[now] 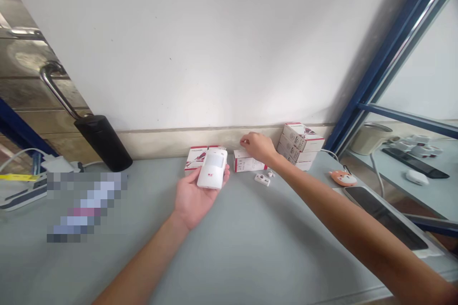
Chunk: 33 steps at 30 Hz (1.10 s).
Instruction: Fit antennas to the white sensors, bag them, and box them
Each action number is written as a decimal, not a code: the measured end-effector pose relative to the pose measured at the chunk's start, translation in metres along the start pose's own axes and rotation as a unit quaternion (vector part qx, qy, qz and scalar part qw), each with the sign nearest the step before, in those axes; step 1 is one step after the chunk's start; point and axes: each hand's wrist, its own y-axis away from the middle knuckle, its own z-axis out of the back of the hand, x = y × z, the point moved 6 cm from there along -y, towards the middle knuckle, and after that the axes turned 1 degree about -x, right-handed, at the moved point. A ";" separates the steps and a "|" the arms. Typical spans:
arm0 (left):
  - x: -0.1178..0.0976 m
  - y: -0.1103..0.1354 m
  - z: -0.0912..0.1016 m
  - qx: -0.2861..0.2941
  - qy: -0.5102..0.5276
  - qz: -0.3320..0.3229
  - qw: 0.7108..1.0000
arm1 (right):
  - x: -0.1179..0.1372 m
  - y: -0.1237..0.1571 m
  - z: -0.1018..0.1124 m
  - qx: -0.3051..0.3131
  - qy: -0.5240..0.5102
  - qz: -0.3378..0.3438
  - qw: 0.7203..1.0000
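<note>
My left hand (pixel 195 198) lies palm up over the grey table (pixel 250 248) and cradles a white plastic sensor device (pixel 212 168), fingers curled round its sides. My right hand (pixel 258 146) reaches to the back of the table and rests on top of a small white and red box (pixel 246 164), fingertips pinched at its far edge. A second white and red box (pixel 195 157) lies behind the device. Small white plastic parts (pixel 263 179) sit on the table just in front of my right wrist.
A stack of white and red boxes (pixel 299 145) stands against the wall at the right. A black cylinder (pixel 103 141) leans at the left. An orange toy (pixel 342 178) and a dark phone (pixel 384 216) lie at the right edge. A blue frame (pixel 390 52) borders another desk.
</note>
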 end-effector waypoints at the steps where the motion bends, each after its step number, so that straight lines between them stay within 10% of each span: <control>1: -0.001 0.000 0.000 -0.001 0.000 -0.003 1.000 | 0.001 0.007 0.005 -0.016 0.000 0.007 1.000; 11: 0.037 0.008 0.012 -0.036 -0.073 0.120 0.989 | -0.042 0.111 0.016 -0.218 -0.058 0.067 0.972; 33: 0.043 0.011 0.004 0.024 -0.187 0.129 0.974 | -0.029 0.119 0.021 -0.221 -0.270 0.171 0.921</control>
